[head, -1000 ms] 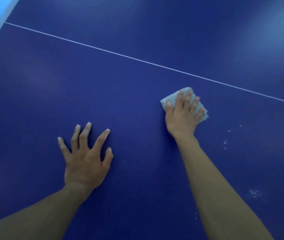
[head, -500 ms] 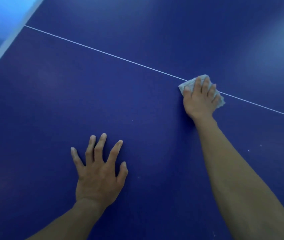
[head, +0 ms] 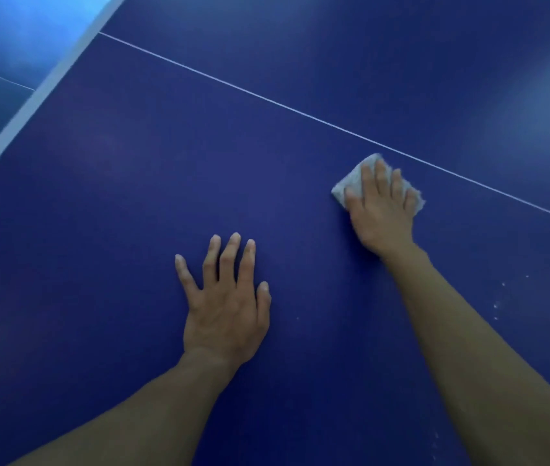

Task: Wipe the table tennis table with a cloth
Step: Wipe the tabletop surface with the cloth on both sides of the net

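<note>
Cloth [head: 347, 187]: small folded pad, prob. soft & light, on table [head: 132, 203] near white line [head: 266, 99]. Right hand [head: 382, 215] presses it, fingers flat on top; best control there. Left hand [head: 226, 309] spread flat on table, holding nothing.

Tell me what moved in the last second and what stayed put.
The right hand, pressing the cloth, pushed it away from the person onto the white line, then drew it back; it now sits just short of the line. Nothing was picked up or let go. The left hand stayed flat on the table, fingers spread.
</note>
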